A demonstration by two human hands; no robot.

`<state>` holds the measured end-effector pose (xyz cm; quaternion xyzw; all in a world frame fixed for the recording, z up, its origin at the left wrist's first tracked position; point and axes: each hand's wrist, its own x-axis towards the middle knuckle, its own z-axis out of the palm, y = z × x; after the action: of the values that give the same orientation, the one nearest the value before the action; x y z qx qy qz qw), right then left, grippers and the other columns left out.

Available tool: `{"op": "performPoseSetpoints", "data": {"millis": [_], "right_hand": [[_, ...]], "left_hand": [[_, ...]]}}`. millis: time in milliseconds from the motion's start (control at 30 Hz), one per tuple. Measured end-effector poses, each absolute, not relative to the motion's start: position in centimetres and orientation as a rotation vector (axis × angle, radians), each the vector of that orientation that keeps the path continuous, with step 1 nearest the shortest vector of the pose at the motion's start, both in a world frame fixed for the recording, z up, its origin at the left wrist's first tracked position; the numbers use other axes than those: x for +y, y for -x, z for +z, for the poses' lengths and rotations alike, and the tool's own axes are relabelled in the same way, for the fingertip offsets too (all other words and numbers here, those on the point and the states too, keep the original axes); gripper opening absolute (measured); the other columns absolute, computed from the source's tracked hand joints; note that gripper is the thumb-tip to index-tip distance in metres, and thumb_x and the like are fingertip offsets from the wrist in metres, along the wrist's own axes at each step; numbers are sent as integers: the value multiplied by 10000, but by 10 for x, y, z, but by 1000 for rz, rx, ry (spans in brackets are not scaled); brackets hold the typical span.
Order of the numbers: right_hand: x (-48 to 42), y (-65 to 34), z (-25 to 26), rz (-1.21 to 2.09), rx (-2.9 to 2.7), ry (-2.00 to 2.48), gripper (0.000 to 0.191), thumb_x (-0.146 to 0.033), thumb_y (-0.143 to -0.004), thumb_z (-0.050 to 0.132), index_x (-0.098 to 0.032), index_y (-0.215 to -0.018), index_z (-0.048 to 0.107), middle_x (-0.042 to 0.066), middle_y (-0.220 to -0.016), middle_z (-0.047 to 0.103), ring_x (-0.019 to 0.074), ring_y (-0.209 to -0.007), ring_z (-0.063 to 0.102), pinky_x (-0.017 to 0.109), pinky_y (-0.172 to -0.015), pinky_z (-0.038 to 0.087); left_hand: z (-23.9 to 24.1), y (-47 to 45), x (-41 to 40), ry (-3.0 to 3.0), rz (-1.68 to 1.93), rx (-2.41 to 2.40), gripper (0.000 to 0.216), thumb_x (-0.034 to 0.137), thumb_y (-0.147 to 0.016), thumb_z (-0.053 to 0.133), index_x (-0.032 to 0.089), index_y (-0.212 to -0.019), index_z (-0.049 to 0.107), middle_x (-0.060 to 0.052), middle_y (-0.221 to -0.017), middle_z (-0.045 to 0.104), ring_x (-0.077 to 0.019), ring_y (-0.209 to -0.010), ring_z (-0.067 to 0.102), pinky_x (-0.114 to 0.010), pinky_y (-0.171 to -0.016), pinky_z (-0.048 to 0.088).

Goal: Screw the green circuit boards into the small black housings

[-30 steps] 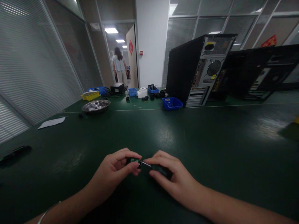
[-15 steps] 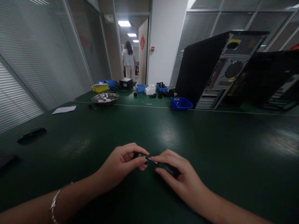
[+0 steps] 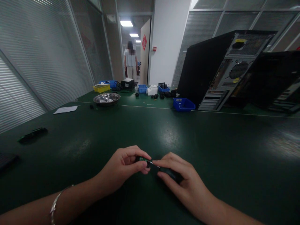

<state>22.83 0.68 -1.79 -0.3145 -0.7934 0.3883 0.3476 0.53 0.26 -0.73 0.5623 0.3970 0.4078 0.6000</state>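
Between the thumb and fingers of my left hand (image 3: 127,161) is a small green circuit board (image 3: 142,158), mostly covered by the fingers. My right hand (image 3: 180,175) is wrapped round a dark-handled screwdriver (image 3: 167,171), its thin metal shaft pointing left. The shaft's end meets the board's edge beside my left thumb; the exact contact is too small to tell. Both hands are low over the dark green table (image 3: 131,128), near its front.
Far left lie a dark green-edged part (image 3: 32,135) and a black object (image 3: 7,160). Beyond are white paper (image 3: 65,109), a metal bowl (image 3: 106,98), a blue bin (image 3: 184,105) and a large black computer case (image 3: 203,68). A person (image 3: 130,61) stands in the doorway.
The view has shifted slightly, so the hands appear a little lower and to the right. Both keep the same grip. The person in the doorway has turned a little.
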Motion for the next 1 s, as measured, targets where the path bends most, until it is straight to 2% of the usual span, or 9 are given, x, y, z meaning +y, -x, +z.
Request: {"op": "performPoseSetpoints", "data": {"millis": [367,567,900,1000], "right_hand": [[6,-229,-21,963,-2057,798,310,-139,-930,580,-264,-1201,667,52,-961,628,184,-855,619,303,-720,505],[6,-229,-22,978,-2077,793,322,-123,-926,577,-265,-1201,668,51,-969,616,179,-857,617,310,-738,502],[3,-228,-16,1012,-2053,742,293,-113,-918,581,-243,-1159,684,55,-947,618,178,-840,621,309,-724,498],[3,-229,-16,1013,-2048,753,289,-112,-915,583,-239,-1156,679,59,-965,629,183,-858,626,312,-741,502]], "left_hand": [[-7,-6,4,-1213,946,891,163,235,-797,745,132,-923,755,-26,-850,647,-175,-754,689,-312,-736,562],[-7,-4,3,-1270,967,927,125,186,-834,703,144,-942,751,-18,-842,649,-147,-751,677,-274,-739,536],[-8,-4,5,-1238,925,805,120,193,-834,716,145,-937,755,-22,-841,629,-154,-751,663,-290,-732,529],[-10,-2,6,-1242,966,777,115,176,-827,720,160,-938,749,-30,-925,634,-152,-815,634,-278,-760,506]]}}
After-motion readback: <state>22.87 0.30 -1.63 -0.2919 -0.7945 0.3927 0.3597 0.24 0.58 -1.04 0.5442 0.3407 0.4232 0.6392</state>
